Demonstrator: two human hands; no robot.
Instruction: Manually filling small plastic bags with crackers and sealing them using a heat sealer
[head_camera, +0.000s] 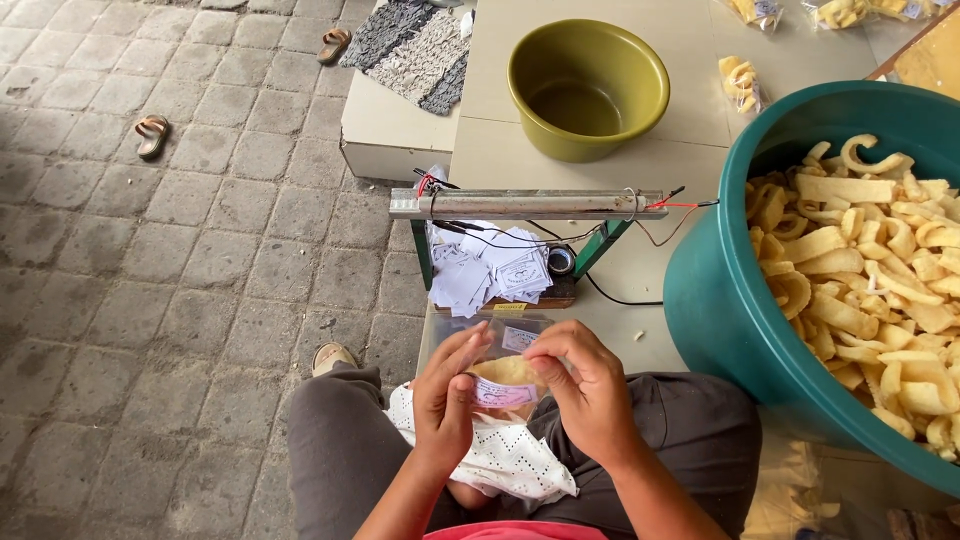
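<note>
Both hands, left hand (443, 392) and right hand (587, 385), gripping a clear snack bag (505, 372), sealer bar (528, 204) and teal tub (715, 290) just ahead.

The small bag (505, 375) between the hands is clear, glossy plastic film, with a paper slip inside; the crackers (870, 290) look dry, matt and ridged; their teal tub (715, 300) is smooth plastic with a soft sheen; the olive bowl (588, 88) is glossy plastic too; the sealer bar (528, 204) is dull brushed metal; the labels (490, 275) are thin white paper; the worktop (500, 150) seems matt laminate; the floor (150, 250) is rough grey paving; the lap cloth (500, 455) is white eyelet fabric.
</note>
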